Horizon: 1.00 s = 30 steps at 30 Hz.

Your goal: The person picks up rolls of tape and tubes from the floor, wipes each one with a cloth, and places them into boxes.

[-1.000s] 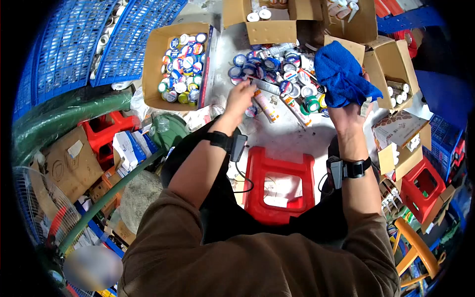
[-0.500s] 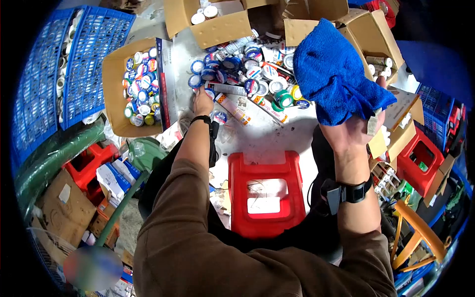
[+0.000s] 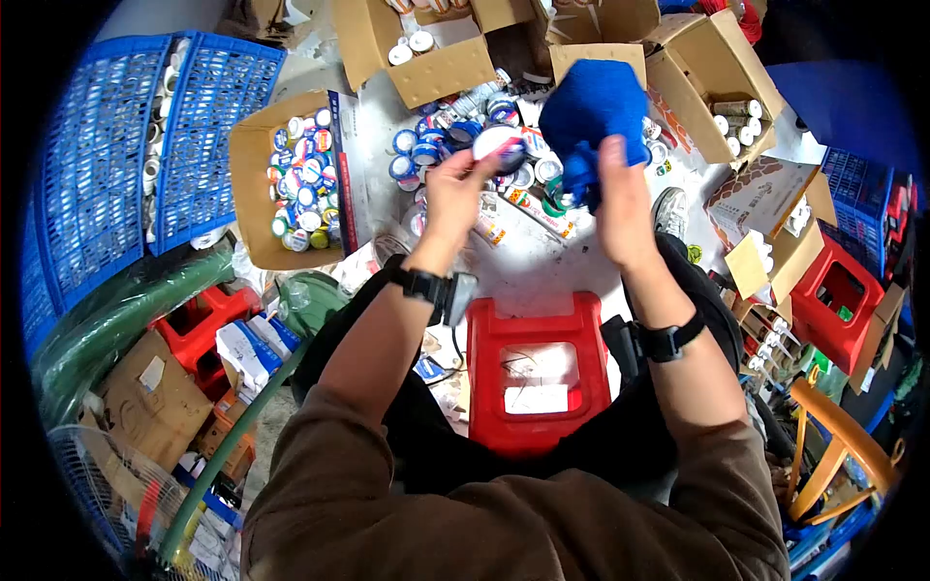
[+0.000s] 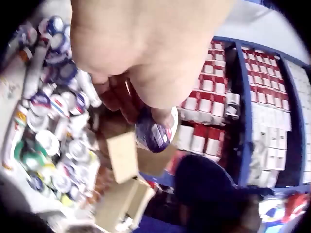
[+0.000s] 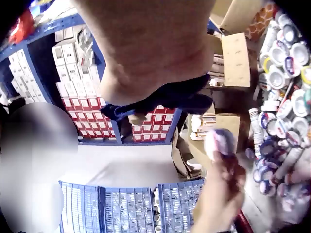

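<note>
A round roll with a white, red and blue face (image 3: 499, 147) is pinched between the thumb and fingers of the left hand (image 3: 453, 198), raised above the pile of rolls and tubes. In the left wrist view the roll (image 4: 156, 130) shows dark blue, under the left hand (image 4: 146, 58). The right hand (image 3: 625, 208) holds a blue cloth (image 3: 596, 107), its thumb upright against it. In the right wrist view the cloth (image 5: 170, 97) is bunched below the right hand (image 5: 150, 48), with the roll (image 5: 219, 143) a little apart from it.
An open box of round rolls (image 3: 254, 208) stands left of the pile. Further boxes (image 3: 436, 73) line the back, and one (image 3: 712, 131) holds white tubes at the right. A red stool (image 3: 538, 426) is between the legs. Blue crates (image 3: 208, 126) stand far left.
The left hand has come up from the pile with a roll and moved right. The right hand has moved left with the cloth, closer to the left hand. The head view has shifted.
</note>
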Tool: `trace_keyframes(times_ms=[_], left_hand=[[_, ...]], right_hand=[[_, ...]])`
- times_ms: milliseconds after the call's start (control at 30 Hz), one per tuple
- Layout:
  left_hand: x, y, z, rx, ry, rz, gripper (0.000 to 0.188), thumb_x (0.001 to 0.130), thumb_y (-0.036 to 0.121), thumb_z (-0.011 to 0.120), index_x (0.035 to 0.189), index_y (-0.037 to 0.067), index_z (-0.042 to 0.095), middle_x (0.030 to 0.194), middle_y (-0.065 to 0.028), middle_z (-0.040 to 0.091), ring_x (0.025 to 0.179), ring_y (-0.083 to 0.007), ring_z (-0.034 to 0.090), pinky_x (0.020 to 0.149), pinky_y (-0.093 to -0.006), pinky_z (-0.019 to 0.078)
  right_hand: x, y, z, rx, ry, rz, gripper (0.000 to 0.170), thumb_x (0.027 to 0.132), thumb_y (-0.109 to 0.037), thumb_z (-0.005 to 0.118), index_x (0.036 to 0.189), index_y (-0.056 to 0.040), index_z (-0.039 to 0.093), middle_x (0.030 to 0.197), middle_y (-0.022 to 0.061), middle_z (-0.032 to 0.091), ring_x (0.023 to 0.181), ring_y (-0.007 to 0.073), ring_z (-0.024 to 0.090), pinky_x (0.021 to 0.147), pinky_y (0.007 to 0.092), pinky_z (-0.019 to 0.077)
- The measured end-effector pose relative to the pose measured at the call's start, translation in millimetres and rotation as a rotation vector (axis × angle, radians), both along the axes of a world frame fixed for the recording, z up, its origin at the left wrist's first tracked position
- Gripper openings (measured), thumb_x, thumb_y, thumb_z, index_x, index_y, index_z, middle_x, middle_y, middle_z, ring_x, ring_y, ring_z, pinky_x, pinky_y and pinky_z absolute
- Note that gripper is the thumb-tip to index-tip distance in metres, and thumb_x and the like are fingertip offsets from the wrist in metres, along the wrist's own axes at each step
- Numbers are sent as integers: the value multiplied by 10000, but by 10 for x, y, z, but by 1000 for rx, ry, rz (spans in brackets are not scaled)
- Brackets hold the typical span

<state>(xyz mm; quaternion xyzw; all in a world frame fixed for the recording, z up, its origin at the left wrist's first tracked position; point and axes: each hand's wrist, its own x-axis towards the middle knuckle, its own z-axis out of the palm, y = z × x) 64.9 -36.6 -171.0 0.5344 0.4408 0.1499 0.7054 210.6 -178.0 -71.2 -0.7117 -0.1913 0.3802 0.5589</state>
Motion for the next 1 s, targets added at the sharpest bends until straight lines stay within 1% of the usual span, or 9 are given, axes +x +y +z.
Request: trace_keyframes(times_ms=[133, 267, 367, 433, 533, 733, 767, 867, 1000], left_hand=[[27, -317, 1101, 206, 32, -219, 216, 814, -57, 627, 1030, -56, 648, 859, -56, 669, 734, -93, 603, 618, -253, 487], [-167, -313, 1485, 502, 50, -413, 240, 810, -43, 653, 1046, -77, 628, 969, -121, 615, 733, -171, 648, 639, -282, 520], [-257, -335, 1218, 480, -185, -277, 279, 805, -34, 679, 1079, -69, 632, 922, -102, 604, 749, -156, 640, 647, -267, 511], [-170, -446, 1237, 444, -160, -221, 268, 838, -27, 679, 1102, -52, 644, 926, -79, 606, 764, -130, 624, 666, -244, 499], [94, -474, 1149, 341, -162, 32, 239, 908, -14, 638, 1146, -4, 653, 976, -44, 626, 779, -90, 601, 696, -220, 486], [222, -114, 1305, 466, -81, -257, 354, 890, -109, 605, 1233, -21, 603, 1067, -63, 595, 987, -102, 612, 800, -209, 504], [232, -59, 1302, 653, -8, -387, 361, 887, -109, 609, 1236, -16, 606, 1058, -68, 592, 971, -103, 614, 784, -207, 509], [355, -259, 1120, 290, -274, -46, 316, 891, -23, 661, 1201, -18, 602, 971, -52, 642, 845, -96, 611, 747, -223, 505], [505, -534, 1054, 199, -319, 126, 214, 914, 60, 676, 1084, -16, 571, 897, -51, 659, 795, -81, 605, 670, -223, 495]], right_hand=[[-254, 110, 121, 288, -583, 116, 433, 946, -220, 585, 1312, 1, 520, 1324, 241, 526, 1252, 387, 479, 1055, 415, 355], [-338, 87, 195, 205, -513, 90, 243, 900, -281, 658, 1008, -66, 692, 841, 157, 687, 681, 324, 665, 629, 366, 530], [-348, 42, 195, 104, -255, 99, 220, 924, -261, 632, 1004, -66, 694, 843, 134, 682, 684, 275, 652, 647, 335, 516], [-416, 83, 241, 271, 80, -83, 257, 995, -262, 560, 1073, -37, 656, 882, 48, 678, 787, 117, 608, 729, 283, 492], [-507, 208, 203, 453, 189, -226, 325, 1002, -304, 554, 1151, -19, 608, 970, 65, 674, 870, 128, 610, 782, 295, 489], [-62, 214, 137, 77, -354, 73, 320, 989, -347, 538, 1069, -50, 628, 899, 217, 671, 817, 396, 652, 713, 412, 509], [-19, 166, 138, -55, -363, 127, 315, 995, -337, 532, 1080, -52, 635, 877, 176, 681, 770, 313, 671, 682, 385, 507], [-136, 176, 135, 192, -118, -138, 393, 1037, -379, 458, 1181, -51, 619, 909, 21, 683, 768, 124, 610, 677, 300, 499], [-346, 305, 227, 340, 165, -484, 371, 1052, -343, 434, 1202, -55, 614, 974, 31, 678, 872, 103, 586, 789, 257, 473]])
